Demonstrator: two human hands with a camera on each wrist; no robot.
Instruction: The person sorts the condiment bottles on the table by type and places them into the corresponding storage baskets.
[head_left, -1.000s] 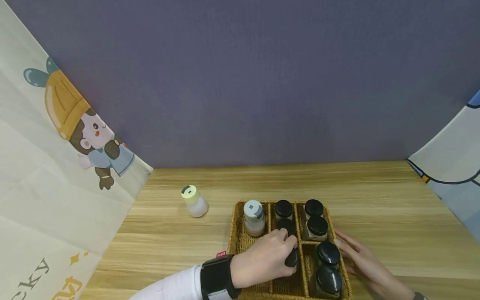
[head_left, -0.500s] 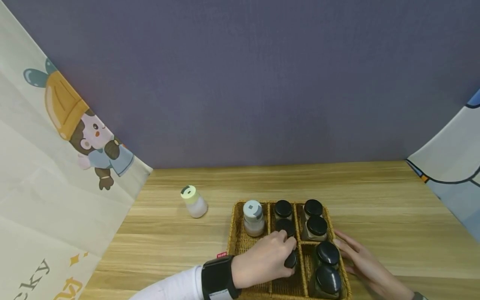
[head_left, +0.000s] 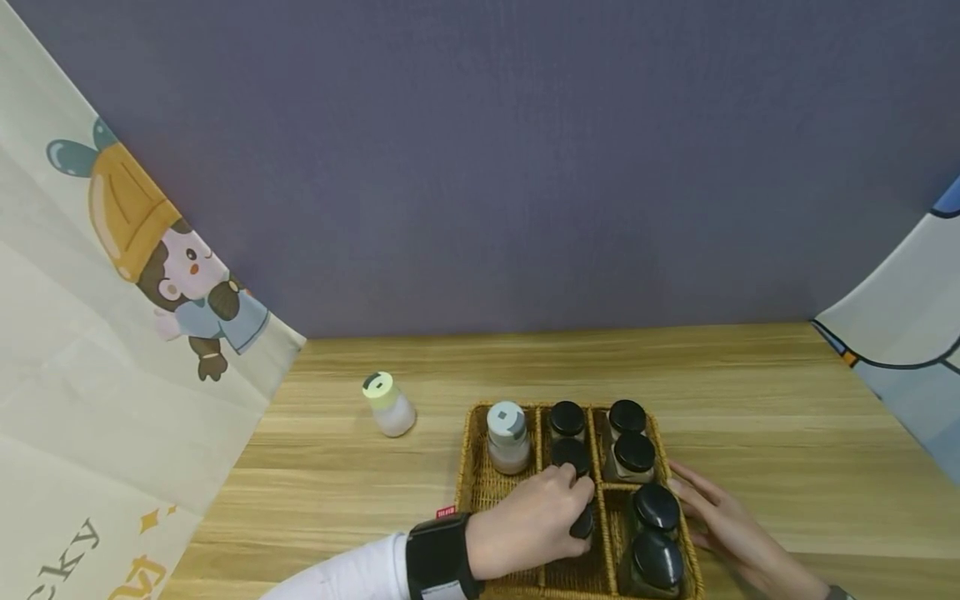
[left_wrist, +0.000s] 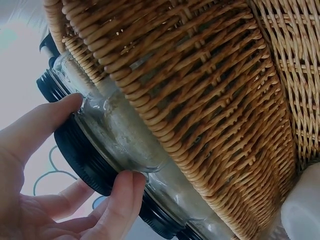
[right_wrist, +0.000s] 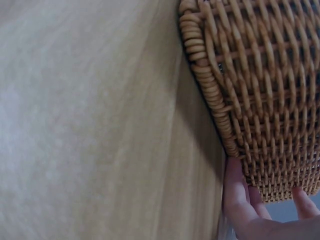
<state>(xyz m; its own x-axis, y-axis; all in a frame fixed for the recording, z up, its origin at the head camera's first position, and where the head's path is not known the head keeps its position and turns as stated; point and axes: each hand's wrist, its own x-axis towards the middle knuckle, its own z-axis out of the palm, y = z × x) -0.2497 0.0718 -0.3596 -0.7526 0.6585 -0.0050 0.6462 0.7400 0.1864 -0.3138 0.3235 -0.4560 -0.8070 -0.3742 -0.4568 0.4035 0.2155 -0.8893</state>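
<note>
My left hand (head_left: 531,523) grips a glass jar with a black lid (head_left: 582,523) in the middle compartment of a woven basket (head_left: 462,462). In the left wrist view, the thumb and fingers lie around the lid and upper glass of that jar (left_wrist: 122,132), which stands beside the wicker divider (left_wrist: 200,105). Behind it in the head view are two more black-lidded jars (head_left: 567,418) in the same compartment. My right hand (head_left: 723,521) rests against the basket's right outer wall. Seen from the right wrist, its extended fingers (right_wrist: 237,197) touch the wicker near the bottom.
Several black-lidded jars (head_left: 634,452) fill the basket's right compartments. A shaker with a pale blue-white lid (head_left: 507,433) stands in the left compartment. Outside, to the left, a shaker with a yellow lid (head_left: 393,408) stands on the wooden table (head_left: 330,467). A grey-purple panel (head_left: 480,167) rises behind.
Almost nothing differs. The left hand has shifted very slightly while still gripping the jar; the right hand and basket look the same.
</note>
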